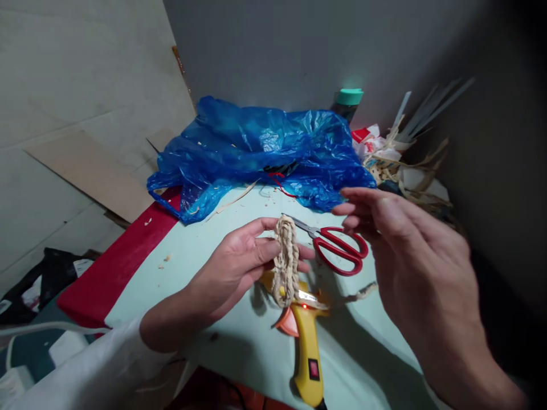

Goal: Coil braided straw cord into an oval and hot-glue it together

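Observation:
A beige braided cord, folded into a narrow upright loop, is pinched between the thumb and fingers of my left hand. A loose tail of it reaches right, toward the edge of my right hand, and looks slightly blurred. That hand is raised at the right, fingers loosely bent and apart, with nothing visible in them. Directly below the cord lies a yellow hot glue gun with an orange trigger and a lit red light. Red-handled scissors rest on the table between my hands, blades pointing up-left.
A crumpled blue plastic bag covers the back of the pale green tabletop. Behind it stands a bottle with a teal cap. Translucent sticks and dry fibre scraps are heaped at right. A red cloth strip runs along the left edge.

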The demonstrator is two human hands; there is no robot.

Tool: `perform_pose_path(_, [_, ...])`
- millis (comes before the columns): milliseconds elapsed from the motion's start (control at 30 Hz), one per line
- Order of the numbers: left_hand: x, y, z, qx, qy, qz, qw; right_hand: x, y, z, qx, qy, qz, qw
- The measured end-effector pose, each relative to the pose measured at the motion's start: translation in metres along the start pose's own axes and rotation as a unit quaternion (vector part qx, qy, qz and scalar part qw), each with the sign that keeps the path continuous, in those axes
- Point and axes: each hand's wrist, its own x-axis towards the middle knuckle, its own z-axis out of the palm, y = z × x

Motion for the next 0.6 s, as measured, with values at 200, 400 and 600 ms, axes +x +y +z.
perform_pose_path(200, [-0.004,0.003,0.002,-0.045,0.047,0.05,0.997,-0.002,-0.006,0.013,-0.01,-0.124,0.071,0.99])
perform_pose_path(400, [-0.003,-0.003,0.001,-0.021,0.072,0.081,0.994,-0.017,-0.019,0.032,-0.053,-0.183,0.078,0.979])
perform_pose_path(600, [-0.003,-0.001,0.007,-0.016,0.066,0.055,0.996,-0.017,-0.018,0.03,-0.044,-0.191,0.082,0.977])
